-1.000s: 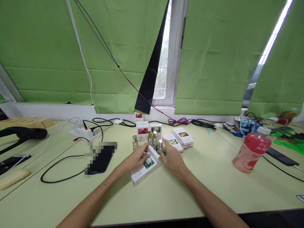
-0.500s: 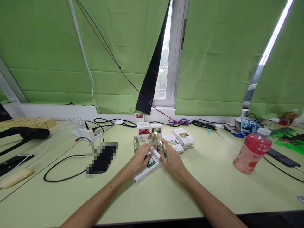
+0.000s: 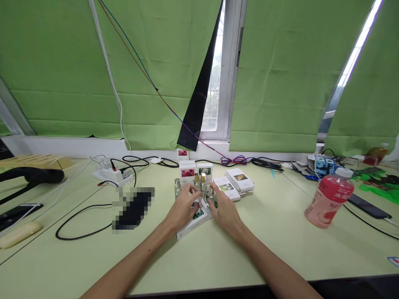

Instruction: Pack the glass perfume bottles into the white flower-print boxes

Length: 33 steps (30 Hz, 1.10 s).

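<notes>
Pale green bench [image 3: 280, 253] stretches before us, below green roller blinds [image 3: 93, 62] and a narrow strip of bare window [image 3: 213, 91]. We see a flat white cardboard box with a flower picture [image 3: 191, 227] lying slantwise between our hands. Our left hand [image 3: 183, 209] bends over its upper end; we cannot tell whether it grips. Our right hand [image 3: 226, 207] grasps a small clear glass bottle with a silver cap [image 3: 211, 196] between thumb and fingers, just beside that end. Compared with half a second ago, our left fingers arch nearer to the bottle, and more of the box's raised end flap is hidden.

Just beyond stand two small gold-capped glass bottles [image 3: 203, 180], and another silver-capped glass bottle [image 3: 177, 189] stands to their left; their contents are too small to make out. Behind these we have upright white cartons with flower pictures [image 3: 187, 172], while flat white flower-printed boxes [image 3: 240, 178] lie to the right, their insides hidden. Farther out, we see a white power strip [image 3: 115, 177] on the left and a pink-labelled, white-capped plastic drink bottle [image 3: 328, 201] on the right.
</notes>
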Tool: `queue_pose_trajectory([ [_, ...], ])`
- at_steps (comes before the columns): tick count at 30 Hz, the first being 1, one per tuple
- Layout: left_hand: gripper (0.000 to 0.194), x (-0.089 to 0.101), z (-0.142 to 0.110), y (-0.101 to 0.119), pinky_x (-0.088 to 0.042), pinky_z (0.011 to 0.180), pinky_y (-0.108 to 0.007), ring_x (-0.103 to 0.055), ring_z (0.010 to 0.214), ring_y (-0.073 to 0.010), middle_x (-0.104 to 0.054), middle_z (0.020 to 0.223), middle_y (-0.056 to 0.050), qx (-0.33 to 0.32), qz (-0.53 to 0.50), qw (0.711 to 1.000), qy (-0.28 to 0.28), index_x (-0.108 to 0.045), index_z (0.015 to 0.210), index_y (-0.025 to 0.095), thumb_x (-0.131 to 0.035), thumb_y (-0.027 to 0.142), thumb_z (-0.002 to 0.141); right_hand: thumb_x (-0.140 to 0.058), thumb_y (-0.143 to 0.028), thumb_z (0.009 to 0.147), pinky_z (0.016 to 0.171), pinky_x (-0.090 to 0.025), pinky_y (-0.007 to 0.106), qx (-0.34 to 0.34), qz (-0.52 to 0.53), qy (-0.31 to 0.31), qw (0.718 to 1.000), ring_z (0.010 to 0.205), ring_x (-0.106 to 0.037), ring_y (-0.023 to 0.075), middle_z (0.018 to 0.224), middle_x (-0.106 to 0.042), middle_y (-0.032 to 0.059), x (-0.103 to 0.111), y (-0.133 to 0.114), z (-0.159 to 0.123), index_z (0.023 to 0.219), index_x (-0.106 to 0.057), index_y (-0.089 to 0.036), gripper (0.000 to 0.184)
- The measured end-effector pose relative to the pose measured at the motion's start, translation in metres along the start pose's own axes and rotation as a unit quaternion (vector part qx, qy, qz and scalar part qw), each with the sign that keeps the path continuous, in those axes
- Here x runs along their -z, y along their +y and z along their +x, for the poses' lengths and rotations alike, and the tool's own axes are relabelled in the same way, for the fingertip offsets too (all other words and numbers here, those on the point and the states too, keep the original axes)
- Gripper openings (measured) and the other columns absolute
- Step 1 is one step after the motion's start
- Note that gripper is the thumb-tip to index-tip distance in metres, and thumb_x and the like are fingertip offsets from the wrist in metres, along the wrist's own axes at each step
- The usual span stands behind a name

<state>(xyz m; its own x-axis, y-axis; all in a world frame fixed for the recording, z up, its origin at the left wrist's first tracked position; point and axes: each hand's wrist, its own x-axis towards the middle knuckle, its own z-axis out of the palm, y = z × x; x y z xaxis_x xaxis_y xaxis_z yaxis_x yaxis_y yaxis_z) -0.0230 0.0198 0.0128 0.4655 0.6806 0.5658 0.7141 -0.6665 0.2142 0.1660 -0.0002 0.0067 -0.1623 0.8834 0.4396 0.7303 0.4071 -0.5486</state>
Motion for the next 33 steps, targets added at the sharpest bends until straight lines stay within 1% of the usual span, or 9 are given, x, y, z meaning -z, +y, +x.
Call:
queue_pose_trajectory([
  [3,0.021,0.000,0.000,0.000,-0.049,0.078,-0.035,-0.053,0.092,-0.0228,-0.051,0.099,-0.007,0.004,0.033,0.999,-0.006,-0.061,0.104,0.022,-0.051,0.013,0.089,-0.049,-0.022,0.093,0.087,-0.049,0.035,0.000,0.005,0.005,1.000,0.108,-0.064,0.0273,0.119,-0.065,0.0129,-0.001,0.001,0.000,0.149,-0.032,-0.024,0.058],
  [5,0.022,0.000,-0.001,0.002,-0.049,0.079,-0.036,-0.055,0.090,-0.0226,-0.054,0.096,-0.006,0.015,0.021,1.000,-0.016,-0.060,0.107,0.022,-0.050,0.014,0.090,-0.049,-0.022,0.093,0.087,-0.049,0.035,0.003,0.010,0.010,1.000,0.109,-0.064,0.0275,0.119,-0.064,0.0125,-0.002,0.001,0.000,0.149,-0.031,-0.024,0.058],
  [11,0.025,0.008,0.001,0.013,-0.050,0.085,-0.036,-0.061,0.097,-0.0219,-0.063,0.105,-0.006,0.058,-0.068,0.995,-0.045,-0.059,0.112,0.023,-0.043,0.020,0.094,-0.048,-0.021,0.092,0.086,-0.050,0.035,0.014,0.022,0.018,0.999,0.108,-0.064,0.0271,0.120,-0.065,0.0107,-0.004,0.004,0.000,0.147,-0.032,-0.025,0.057],
  [15,0.029,0.014,0.002,0.015,-0.049,0.092,-0.038,-0.063,0.104,-0.0236,-0.066,0.111,-0.006,0.066,-0.085,0.992,-0.060,-0.059,0.119,0.024,-0.048,0.028,0.092,-0.047,-0.021,0.092,0.082,-0.050,0.034,0.019,0.026,0.025,0.999,0.106,-0.064,0.0272,0.119,-0.065,0.0100,-0.005,0.007,0.001,0.145,-0.034,-0.026,0.055],
  [18,0.045,0.015,-0.001,0.011,-0.047,0.100,-0.044,-0.059,0.117,-0.0285,-0.064,0.124,-0.009,0.061,-0.084,0.991,-0.083,-0.053,0.130,0.025,-0.058,0.042,0.088,-0.046,-0.021,0.091,0.081,-0.050,0.034,0.019,0.029,0.029,0.999,0.105,-0.065,0.0269,0.118,-0.066,0.0101,-0.004,0.008,0.002,0.144,-0.034,-0.025,0.054],
  [20,0.060,0.013,-0.004,0.007,-0.045,0.104,-0.047,-0.055,0.124,-0.0311,-0.059,0.135,-0.010,0.056,-0.086,0.989,-0.104,-0.047,0.137,0.025,-0.062,0.050,0.085,-0.046,-0.021,0.091,0.081,-0.050,0.034,0.015,0.031,0.031,0.999,0.105,-0.065,0.0268,0.116,-0.067,0.0105,-0.004,0.008,0.002,0.144,-0.034,-0.023,0.055],
  [22,0.071,0.012,-0.006,0.004,-0.043,0.107,-0.049,-0.051,0.130,-0.0326,-0.054,0.142,-0.011,0.051,-0.087,0.987,-0.122,-0.042,0.142,0.025,-0.065,0.054,0.081,-0.046,-0.021,0.090,0.082,-0.050,0.035,0.004,0.033,0.032,0.999,0.105,-0.065,0.0267,0.115,-0.067,0.0110,-0.003,0.008,0.003,0.144,-0.033,-0.022,0.055],
  [26,0.079,0.011,-0.007,0.002,-0.040,0.110,-0.049,-0.047,0.134,-0.0339,-0.050,0.147,-0.011,0.044,-0.080,0.986,-0.143,-0.038,0.146,0.026,-0.070,0.050,0.078,-0.045,-0.021,0.091,0.079,-0.049,0.034,-0.015,0.034,0.039,0.999,0.102,-0.066,0.0265,0.115,-0.068,0.0114,-0.003,0.008,0.003,0.144,-0.033,-0.020,0.054],
  [33,0.077,0.012,-0.008,-0.001,-0.042,0.108,-0.046,-0.049,0.133,-0.0316,-0.051,0.146,-0.009,0.049,-0.082,0.983,-0.159,-0.034,0.147,0.028,-0.068,0.040,0.079,-0.044,-0.022,0.091,0.074,-0.048,0.032,-0.019,0.033,0.051,0.998,0.093,-0.068,0.0264,0.106,-0.070,0.0106,-0.005,0.012,0.004,0.142,-0.034,-0.019,0.052],
])
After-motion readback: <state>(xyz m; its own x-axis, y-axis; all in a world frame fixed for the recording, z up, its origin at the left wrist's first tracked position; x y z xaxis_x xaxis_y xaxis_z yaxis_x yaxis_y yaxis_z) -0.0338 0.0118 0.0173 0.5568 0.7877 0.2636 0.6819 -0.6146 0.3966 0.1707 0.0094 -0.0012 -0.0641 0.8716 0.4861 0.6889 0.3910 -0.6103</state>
